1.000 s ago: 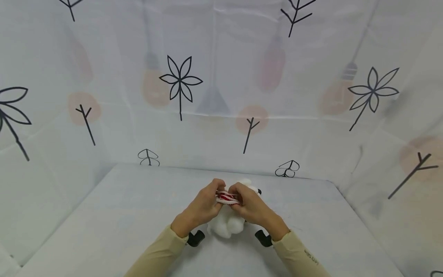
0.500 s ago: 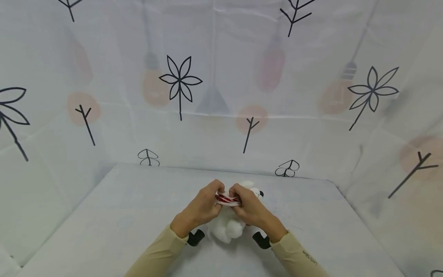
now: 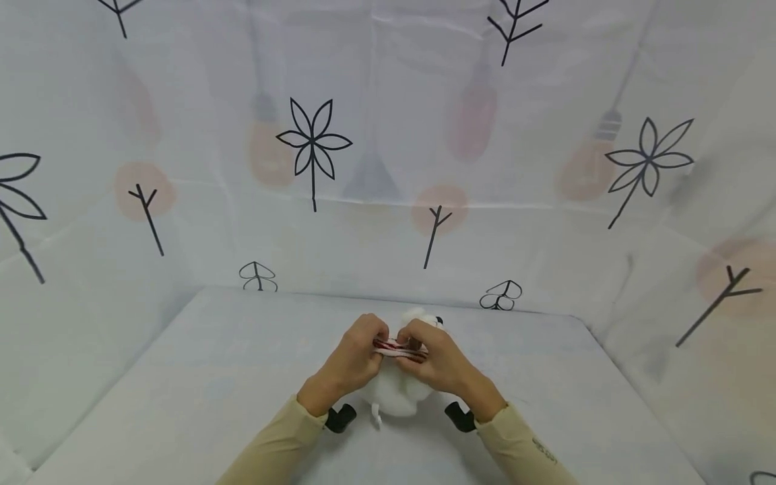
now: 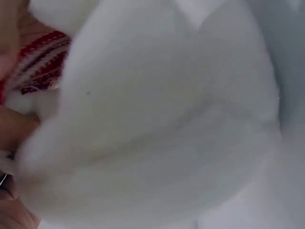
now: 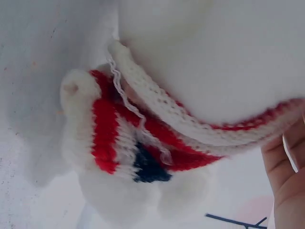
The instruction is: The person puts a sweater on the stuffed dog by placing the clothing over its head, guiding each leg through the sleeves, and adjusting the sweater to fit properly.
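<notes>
Two hands meet over a small white plush toy animal (image 3: pixel 397 391) that sits on the pale sheet-covered bench (image 3: pixel 182 377), near the middle of its near half. The left hand (image 3: pixel 350 360) and the right hand (image 3: pixel 439 364) each pinch one end of a red-and-white knitted band (image 3: pixel 399 348), stretched taut between them just above the toy's back; both grips are closed on that band.

The head view shows the whole layout: the toy's head with a dark spot (image 3: pixel 439 320) pointing to the far side, both beige sleeves, and a printed cloth backdrop (image 3: pixel 388 135) with black flowers and twigs behind the bench. The left wrist view shows almost only blurred white fur (image 4: pixel 162 124), with a strip of the band at its far left edge. The right wrist view alone shows the knit stitches, a loose white thread and a dark patch in the red stripes (image 5: pixel 147 167).

Small dark writing on the right sleeve (image 3: pixel 544 451) is too small to read.
</notes>
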`<move>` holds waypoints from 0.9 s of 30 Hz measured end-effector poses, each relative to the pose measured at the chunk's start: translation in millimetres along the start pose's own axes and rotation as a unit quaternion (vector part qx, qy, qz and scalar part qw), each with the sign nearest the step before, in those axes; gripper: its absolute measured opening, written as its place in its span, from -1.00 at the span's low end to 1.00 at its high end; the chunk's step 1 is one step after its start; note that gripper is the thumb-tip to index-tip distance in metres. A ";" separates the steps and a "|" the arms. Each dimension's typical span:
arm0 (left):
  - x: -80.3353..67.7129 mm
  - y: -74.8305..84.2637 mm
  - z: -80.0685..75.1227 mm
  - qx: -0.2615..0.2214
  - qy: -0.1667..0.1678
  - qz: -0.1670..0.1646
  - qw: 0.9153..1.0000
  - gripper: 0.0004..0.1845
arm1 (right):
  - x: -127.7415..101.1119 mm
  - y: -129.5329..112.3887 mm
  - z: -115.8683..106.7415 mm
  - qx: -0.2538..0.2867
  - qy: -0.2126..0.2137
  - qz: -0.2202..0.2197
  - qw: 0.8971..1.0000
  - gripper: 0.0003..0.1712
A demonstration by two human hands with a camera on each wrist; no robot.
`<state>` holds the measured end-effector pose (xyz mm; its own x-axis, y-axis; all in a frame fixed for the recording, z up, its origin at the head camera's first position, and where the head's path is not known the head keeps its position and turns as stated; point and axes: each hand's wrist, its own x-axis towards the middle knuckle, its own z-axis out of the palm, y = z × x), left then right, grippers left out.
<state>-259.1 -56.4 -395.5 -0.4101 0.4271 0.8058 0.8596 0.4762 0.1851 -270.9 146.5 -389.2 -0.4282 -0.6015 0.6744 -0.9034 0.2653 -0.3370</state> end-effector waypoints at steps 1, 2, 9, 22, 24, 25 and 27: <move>-0.7 -1.1 0.3 0.002 0.002 0.002 1.000 -0.57 | 0.2 0.5 0.1 0.002 -0.004 0.003 1.000 -0.79; -1.3 -2.0 0.9 0.001 0.004 0.004 1.000 -0.57 | 0.3 1.0 0.2 0.002 -0.003 0.004 1.000 -0.83; -2.3 -2.7 2.8 -0.057 -0.024 -0.019 0.998 -0.68 | -0.9 5.0 1.0 -0.034 0.050 0.043 0.997 -0.87; -4.3 5.2 -5.5 -0.016 -0.039 -0.144 0.989 -0.62 | -0.4 2.8 -7.7 0.003 -0.025 0.103 0.994 -0.85; -2.6 6.5 -7.2 -0.010 -0.053 -0.152 0.987 -0.62 | -0.5 3.1 -9.5 0.006 -0.033 0.110 0.993 -0.84; -1.8 6.6 -7.4 -0.012 -0.061 -0.153 0.986 -0.63 | -0.6 3.0 -10.4 0.011 -0.035 0.114 0.993 -0.83; -0.2 7.7 -7.6 -0.019 -0.076 -0.151 0.985 -0.64 | -1.4 2.8 -11.7 0.019 -0.044 0.121 0.991 -0.82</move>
<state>-250.0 -58.6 -389.9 -0.6876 0.3813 0.6180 0.7008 0.5714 0.4271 -273.1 156.9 -383.4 -0.6276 -0.5878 0.5105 -0.7716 0.3825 -0.5083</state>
